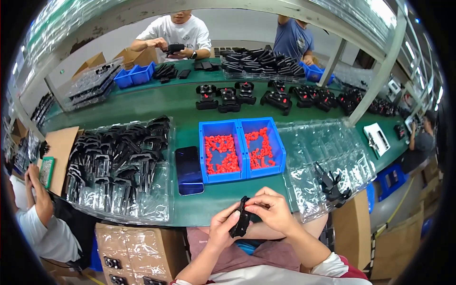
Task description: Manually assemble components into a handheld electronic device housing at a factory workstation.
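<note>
The left hand [222,225] pinches a black plastic part [241,223] between its thumb and fingers. The part stands tilted, up above the person's lap, just by the near edge of the green tabletop [223,197]. The right hand [271,210] is at the top of the same part, with its fingers bent in close. A tiny bit of red shows there, but I cannot tell if the right grip is pinching it.

Right in front of the hands sit two blue bins [222,178], side by side and touching. Both have lots of little red pieces [227,162] in them. A dark phone [189,166] lies flat just left of the bins. Farther left is a clear plastic tray [159,209] with a big heap of black parts [121,147] on it. On the right is another clear tray [304,137], and a few black pieces [331,184] lie at its near end.

Behind the bins, black holders [229,99] with red bits stand in a row. Across from them, a person in a white shirt [185,33] holds a black thing [175,48].
</note>
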The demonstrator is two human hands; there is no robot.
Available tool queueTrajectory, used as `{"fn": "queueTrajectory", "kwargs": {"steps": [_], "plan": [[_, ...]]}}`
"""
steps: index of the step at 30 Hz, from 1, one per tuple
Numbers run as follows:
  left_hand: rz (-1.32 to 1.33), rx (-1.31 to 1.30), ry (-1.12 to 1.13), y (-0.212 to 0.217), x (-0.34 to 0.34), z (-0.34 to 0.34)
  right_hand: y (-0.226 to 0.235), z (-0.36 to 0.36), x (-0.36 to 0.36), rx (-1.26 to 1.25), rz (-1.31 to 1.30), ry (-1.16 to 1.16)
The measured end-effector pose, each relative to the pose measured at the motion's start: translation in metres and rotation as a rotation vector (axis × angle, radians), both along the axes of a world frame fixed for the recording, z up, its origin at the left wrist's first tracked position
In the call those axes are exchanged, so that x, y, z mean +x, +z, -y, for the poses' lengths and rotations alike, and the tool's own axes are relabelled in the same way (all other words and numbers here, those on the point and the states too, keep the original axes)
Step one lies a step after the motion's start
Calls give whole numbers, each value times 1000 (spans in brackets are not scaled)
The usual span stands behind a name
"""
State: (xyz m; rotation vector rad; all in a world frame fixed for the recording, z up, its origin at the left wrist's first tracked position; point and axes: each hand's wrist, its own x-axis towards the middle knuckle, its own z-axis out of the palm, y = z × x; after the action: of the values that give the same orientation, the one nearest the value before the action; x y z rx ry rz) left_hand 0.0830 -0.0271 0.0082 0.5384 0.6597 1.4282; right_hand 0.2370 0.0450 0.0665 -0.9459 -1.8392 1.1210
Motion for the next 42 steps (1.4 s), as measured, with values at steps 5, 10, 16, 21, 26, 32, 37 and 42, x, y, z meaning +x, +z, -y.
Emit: {"fn": "queueTrajectory", "kwargs": {"steps": [5,10,16,21,26,32,37,42], "plan": [[-14,90,2,6,-10,-7,0,-11,-12,-259,45,-156],[198,-34,-57,-2,-43,-38,18,-49,-53,39,266,-120],[532,52,21,-6,-50,-53,29,-104,-105,177,458,-55],[532,63,11,-7,-52,-47,16,-128,-119,234,861,8],[549,99,-67,-19,-52,-53,-2,-131,-133,86,952,132],[467,73,-49,-10,-50,-47,8,-123,-125,161,839,54],[355,75,-19,-3,-50,-43,25,-95,-113,319,581,-36],[520,19,-67,-16,-48,-42,22,-69,-100,303,341,-66]]}}
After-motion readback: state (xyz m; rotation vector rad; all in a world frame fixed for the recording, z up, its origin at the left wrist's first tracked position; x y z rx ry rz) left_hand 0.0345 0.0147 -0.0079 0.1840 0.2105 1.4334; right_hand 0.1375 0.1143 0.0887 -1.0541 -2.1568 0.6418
